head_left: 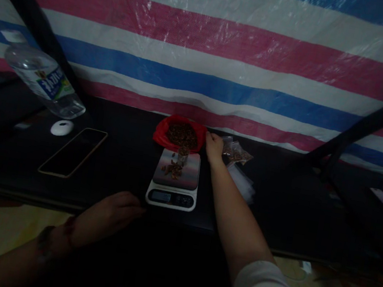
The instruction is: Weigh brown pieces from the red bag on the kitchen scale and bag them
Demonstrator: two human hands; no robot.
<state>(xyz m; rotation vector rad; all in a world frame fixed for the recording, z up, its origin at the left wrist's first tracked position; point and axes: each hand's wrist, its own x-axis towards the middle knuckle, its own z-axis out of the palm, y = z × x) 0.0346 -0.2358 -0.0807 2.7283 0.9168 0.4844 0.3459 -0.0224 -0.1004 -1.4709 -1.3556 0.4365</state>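
Observation:
A white digital kitchen scale point(171, 196) stands near the front edge of the table, its display lit but too blurred to read. On its platform lie loose brown dried pieces point(172, 170), with a small clear cup point(182, 156) of similar pieces behind them. Just beyond the scale, a red plastic bag point(161, 131) lies open, full of brown pieces. My right hand point(213, 148) is at the bag's right edge, fingers curled in and apparently pinching it. My left hand point(119, 209) rests by the table edge, left of the scale, fingers loosely stretched and holding nothing.
Right of my right hand lie small filled zip bags point(237, 152) and flat clear bags point(241, 183). On the left are a phone point(73, 154), a white earbud case point(62, 128) and a tilted plastic bottle point(44, 76). Dark metal bars and a striped sheet point(205, 58) stand behind.

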